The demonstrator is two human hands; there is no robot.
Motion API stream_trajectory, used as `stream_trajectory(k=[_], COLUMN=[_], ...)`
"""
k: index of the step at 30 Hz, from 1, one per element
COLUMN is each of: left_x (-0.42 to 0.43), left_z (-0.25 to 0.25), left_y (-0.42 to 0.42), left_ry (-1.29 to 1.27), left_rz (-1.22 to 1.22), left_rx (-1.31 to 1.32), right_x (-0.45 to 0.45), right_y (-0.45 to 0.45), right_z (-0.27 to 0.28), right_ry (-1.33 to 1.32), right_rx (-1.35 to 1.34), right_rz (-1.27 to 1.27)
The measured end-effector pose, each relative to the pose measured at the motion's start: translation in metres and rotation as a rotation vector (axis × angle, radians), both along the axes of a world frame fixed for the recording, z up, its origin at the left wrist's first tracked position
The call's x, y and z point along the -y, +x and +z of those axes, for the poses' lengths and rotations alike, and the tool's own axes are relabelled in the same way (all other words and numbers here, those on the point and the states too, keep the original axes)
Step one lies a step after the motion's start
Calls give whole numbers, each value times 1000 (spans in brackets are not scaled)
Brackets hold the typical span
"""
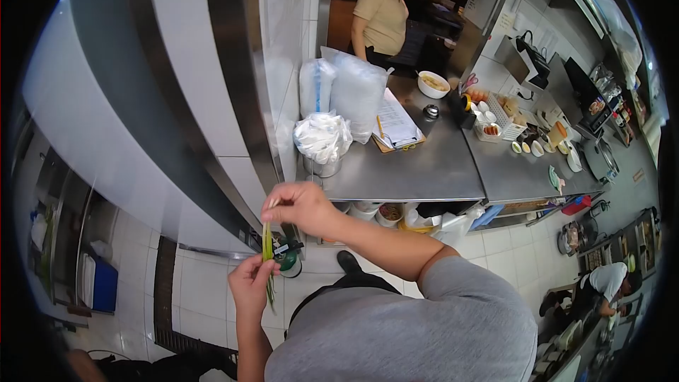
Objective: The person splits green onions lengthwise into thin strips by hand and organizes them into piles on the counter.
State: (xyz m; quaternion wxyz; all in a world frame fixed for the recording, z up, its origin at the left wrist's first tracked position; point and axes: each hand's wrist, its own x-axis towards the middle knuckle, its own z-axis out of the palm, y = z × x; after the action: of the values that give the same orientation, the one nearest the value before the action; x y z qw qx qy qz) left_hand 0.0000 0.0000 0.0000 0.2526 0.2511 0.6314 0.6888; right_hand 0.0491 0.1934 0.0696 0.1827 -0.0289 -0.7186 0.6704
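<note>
the right hand [300,206] is pinching the stalks [267,242] by their pale ends; the left hand [251,281] is grasping them lower down, both grips probably keeping them straight and together. they are hanging in mid-air, apart from the counter [417,170]. there, plump bags [357,92] are standing close by the wall [283,85], perhaps saving room, and a clipboard [398,120] is lying beside them, presumably for handy writing. a bowl [429,93] is sitting farther back, nearer a person [382,18] who is standing beyond.
</note>
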Motion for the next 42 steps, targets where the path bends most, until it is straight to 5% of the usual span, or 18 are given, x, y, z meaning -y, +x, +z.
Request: stream_trajectory(k=[8, 13, 17, 22, 29, 34, 42], left_x=[68, 120, 171, 200, 179, 167, 183], left_z=[-30, -95, -135, -116, -47, 7, 21], left_y=[-2, -15, -22, -30, -29, -44, -55], left_ry=[-64, -289, -543, -542, -205, 295, 390], left_rz=[127, 279, 432, 646, 778, 640, 638], left_rx=[56, 56, 4, -110, -194, 242, 486], right_x=[0, -13, -6, 39, 107, 144, 203], right_y=[-10, -15, -32, -56, -77, -101, -127], right_z=[45, 79, 85, 71, 46, 30, 15], right_ry=[-121, -195, -97, -42, 201, 218, 270], right_rx=[-115, -262, -219, -95, -64, 21, 93], right_rz=[-98, -187, -14, 198, 353, 445, 596])
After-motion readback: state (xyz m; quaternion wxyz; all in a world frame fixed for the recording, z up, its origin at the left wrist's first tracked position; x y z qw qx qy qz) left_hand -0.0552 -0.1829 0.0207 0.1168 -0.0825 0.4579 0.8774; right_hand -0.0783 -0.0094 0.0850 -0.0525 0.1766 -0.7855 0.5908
